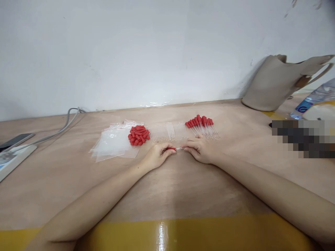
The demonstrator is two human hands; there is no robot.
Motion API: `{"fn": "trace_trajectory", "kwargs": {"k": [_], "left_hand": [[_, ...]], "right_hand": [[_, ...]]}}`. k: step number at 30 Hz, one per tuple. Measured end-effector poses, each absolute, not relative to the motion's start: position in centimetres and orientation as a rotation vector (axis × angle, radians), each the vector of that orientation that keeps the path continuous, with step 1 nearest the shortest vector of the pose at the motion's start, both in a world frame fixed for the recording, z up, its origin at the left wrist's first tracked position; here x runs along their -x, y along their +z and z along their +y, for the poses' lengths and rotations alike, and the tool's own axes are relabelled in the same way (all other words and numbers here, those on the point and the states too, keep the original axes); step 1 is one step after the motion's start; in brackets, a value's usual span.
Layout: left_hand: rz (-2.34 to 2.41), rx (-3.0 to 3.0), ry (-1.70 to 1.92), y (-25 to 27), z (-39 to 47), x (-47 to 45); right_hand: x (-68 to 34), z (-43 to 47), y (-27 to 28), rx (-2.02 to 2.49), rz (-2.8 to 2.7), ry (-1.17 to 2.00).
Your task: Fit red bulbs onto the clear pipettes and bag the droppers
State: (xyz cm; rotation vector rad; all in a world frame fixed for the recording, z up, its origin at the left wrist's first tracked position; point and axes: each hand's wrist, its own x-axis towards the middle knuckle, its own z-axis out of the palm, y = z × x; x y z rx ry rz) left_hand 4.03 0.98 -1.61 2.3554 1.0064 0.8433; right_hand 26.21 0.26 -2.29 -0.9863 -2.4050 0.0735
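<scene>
My left hand (158, 154) is closed, its thumb and fingers pinching a red rubber bulb (171, 149). Opposite it, my right hand (200, 150) pinches a thin clear dropper tube (180, 148). Bulb and tube meet end to end between the hands, just above the table; how far one sits inside the other cannot be made out. Left of the hands lies a heap of loose red bulbs (138, 135). Behind them is a row of bare clear tubes (167, 131). Several tubes with red bulbs on their ends (199, 121) lie behind my right hand.
Clear zip bags (112, 141) are spread at the left. A phone (17, 141) and grey cable (59, 131) lie farther left. At the right stand a beige bag (272, 83) and a plastic bottle (315, 97). A white wall (157, 52) closes off the back.
</scene>
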Motion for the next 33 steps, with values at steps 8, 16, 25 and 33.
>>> {"fn": "trace_trajectory", "kwargs": {"k": [8, 16, 25, 33], "left_hand": [[1.176, -2.485, 0.818, 0.0, 0.1, -4.5], [1.197, -2.43, 0.817, 0.8, -0.4, -4.7], [1.1, -2.144, 0.777, -0.5, 0.9, -4.4], [1.033, -2.186, 0.865, -1.5, 1.0, -4.3]], "right_hand": [[-25.3, -0.9, -2.2, 1.155, -2.383, -0.392], [-25.7, -0.6, -2.6, 1.052, -2.3, -0.105], [-26.4, 0.5, -2.9, 0.936, -2.277, 0.077], [-25.9, 0.2, -2.8, 0.96, -2.307, -0.048]]}}
